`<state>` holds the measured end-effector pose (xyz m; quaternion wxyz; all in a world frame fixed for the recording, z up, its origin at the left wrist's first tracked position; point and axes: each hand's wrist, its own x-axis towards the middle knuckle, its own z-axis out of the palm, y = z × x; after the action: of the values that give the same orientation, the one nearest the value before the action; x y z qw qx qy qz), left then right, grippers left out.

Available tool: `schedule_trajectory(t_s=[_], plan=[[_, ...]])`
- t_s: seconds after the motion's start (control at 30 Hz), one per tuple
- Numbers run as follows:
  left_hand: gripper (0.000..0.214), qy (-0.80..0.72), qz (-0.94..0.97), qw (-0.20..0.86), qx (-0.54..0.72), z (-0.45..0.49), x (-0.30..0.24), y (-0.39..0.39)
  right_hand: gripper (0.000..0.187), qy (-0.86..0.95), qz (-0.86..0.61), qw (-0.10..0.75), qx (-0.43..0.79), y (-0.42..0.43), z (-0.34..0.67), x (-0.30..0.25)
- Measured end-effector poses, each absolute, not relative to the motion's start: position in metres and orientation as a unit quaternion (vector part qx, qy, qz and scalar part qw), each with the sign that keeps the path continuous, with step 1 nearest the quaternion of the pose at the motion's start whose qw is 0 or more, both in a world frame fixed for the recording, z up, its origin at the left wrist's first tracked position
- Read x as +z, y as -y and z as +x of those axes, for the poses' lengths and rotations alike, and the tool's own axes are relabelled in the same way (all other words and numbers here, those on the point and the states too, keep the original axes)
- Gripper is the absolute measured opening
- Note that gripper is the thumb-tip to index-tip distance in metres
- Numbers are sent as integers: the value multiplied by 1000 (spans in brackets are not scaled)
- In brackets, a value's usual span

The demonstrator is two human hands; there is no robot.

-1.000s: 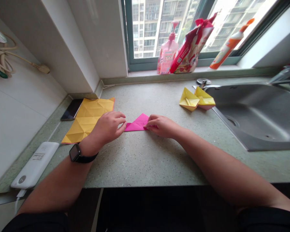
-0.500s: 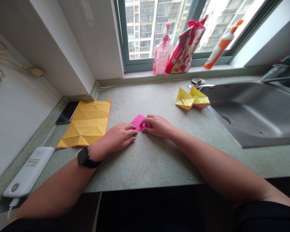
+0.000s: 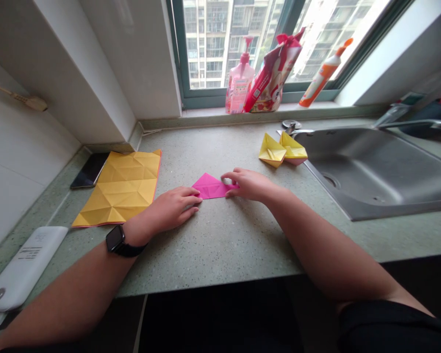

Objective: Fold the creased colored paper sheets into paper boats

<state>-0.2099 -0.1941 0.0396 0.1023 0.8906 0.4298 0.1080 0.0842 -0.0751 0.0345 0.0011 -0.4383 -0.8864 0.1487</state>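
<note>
A folded pink paper point(image 3: 210, 190) lies on the counter, with a peak at its far side and a long straight near edge. Outstretched fingers of my left hand point(image 3: 176, 205) rest on the paper's left end; the thumb lies apart on the counter. My right hand point(image 3: 250, 185) has thumb and curved fingers around the right end, which shows between them. To the left lies a stack of creased yellow sheets point(image 3: 127, 184) with a reddish edge, partly behind my left hand. Two folded yellow paper pieces point(image 3: 272, 151) point(image 3: 293, 148) stand beside the sink.
At the right is a steel sink point(image 3: 347, 212) with a faucet point(image 3: 393, 115). On the left are a dark phone point(image 3: 90, 170) and a white power bank point(image 3: 25, 267) with a cable. A pink pump bottle point(image 3: 239, 86), a red bag point(image 3: 272, 78) and an orange-white bottle point(image 3: 321, 78) line the windowsill.
My right hand has moved right along the pink paper, so more of it shows between my hands. My left hand stays at its left end. The whole view has shifted slightly.
</note>
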Motion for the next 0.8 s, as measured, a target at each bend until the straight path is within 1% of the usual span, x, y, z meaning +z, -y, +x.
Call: schedule_trajectory(t_s=[0.1,0.23,0.27,0.33,0.43,0.53,0.6,0.67,0.8], plan=[[27,-425,893,103,106,-210,40,193,67,873,-460,-22,160,68,98,40],[26,-418,895,103,114,-212,39,191,75,868,-465,-11,173,63,108,43],[26,-419,895,104,114,-212,38,191,73,870,-461,-2,172,62,109,43],[28,-430,890,102,111,-214,35,190,61,871,-466,28,155,61,111,44],[35,-462,876,88,109,-217,29,188,43,862,-484,115,101,61,106,43],[39,-483,865,76,116,-218,25,188,37,872,-446,191,64,70,93,39],[38,-489,861,70,121,-216,25,188,34,901,-381,199,64,79,80,34],[38,-493,858,69,125,-213,25,188,32,929,-314,183,71,88,69,28],[42,-493,856,74,134,-209,27,189,33,945,-286,134,84,96,58,18]])
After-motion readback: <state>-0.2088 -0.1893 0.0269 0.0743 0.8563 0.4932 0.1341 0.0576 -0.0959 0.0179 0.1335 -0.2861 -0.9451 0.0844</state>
